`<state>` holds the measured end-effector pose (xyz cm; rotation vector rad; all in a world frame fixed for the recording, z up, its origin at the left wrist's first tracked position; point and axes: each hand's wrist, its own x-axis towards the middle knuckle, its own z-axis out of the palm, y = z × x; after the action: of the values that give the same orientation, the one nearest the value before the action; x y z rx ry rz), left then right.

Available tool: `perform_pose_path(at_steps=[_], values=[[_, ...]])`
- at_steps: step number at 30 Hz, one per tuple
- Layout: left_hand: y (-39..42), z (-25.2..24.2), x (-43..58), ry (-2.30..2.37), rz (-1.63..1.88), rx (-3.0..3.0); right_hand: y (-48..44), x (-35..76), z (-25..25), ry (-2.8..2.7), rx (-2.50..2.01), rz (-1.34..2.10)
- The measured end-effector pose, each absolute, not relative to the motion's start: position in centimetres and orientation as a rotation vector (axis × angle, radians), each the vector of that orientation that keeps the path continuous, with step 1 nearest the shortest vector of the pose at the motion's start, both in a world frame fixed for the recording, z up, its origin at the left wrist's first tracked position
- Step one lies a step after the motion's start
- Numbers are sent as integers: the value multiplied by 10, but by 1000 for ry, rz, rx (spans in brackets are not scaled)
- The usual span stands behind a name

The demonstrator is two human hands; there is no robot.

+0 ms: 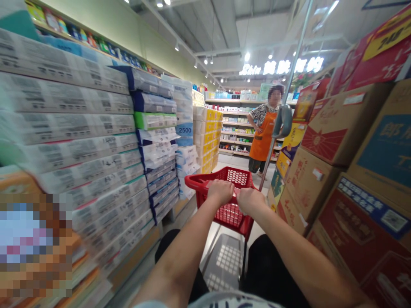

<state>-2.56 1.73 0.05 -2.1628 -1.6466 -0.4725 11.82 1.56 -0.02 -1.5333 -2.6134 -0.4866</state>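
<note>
**Aisle contents, left to right**

1. Plastic-wrapped tissue packs (pixel 73 115): stacked in long courses along the left side of the aisle; a pixelated item (pixel 35 244), too blurred to identify, stood at lower left.
2. Wall shelf (pixel 77 38): ran above the packs, carrying small coloured packages.
3. Yellow-and-white cartons (pixel 207 137): stacked beyond the tissue packs, further down the aisle.
4. Left hand (pixel 220 191): closed over the near rim of the red shopping basket (pixel 229 214), fingers curled down across it; a firm grip, with no gap visible.
5. Right hand (pixel 250 201): just beside the left hand, closed on the same rim in the same grip. The basket sat directly ahead of the person, above a grey lattice tray (pixel 221 265).
6. Co-worker (pixel 263 137): stood well beyond the basket in an orange apron, near the far shelving (pixel 237 128).
7. Slanted metal pole (pixel 290 81): rose just right of the basket, fitted with a grey moulded bracket (pixel 282 122).
8. Printed cardboard cartons (pixel 334 158): stacked high along the right side.
</note>
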Motion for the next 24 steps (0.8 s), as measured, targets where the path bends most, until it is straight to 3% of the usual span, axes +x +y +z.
perform_pose_path(at_steps=[7, 13, 19, 24], values=[[13, 1, -34, -1657, -486, -2172, 2, 134, -36, -2300, -796, -694], [14, 2, -30, -1685, -477, -2147, 2, 101, -16, -2324, -1404, -513], [12, 2, -40, -1643, -476, -2179, 1, 127, -33, -2352, -805, -563], [15, 2, -40, -1658, -488, -2184, 12, 134, -10, -2368, -1419, -318]])
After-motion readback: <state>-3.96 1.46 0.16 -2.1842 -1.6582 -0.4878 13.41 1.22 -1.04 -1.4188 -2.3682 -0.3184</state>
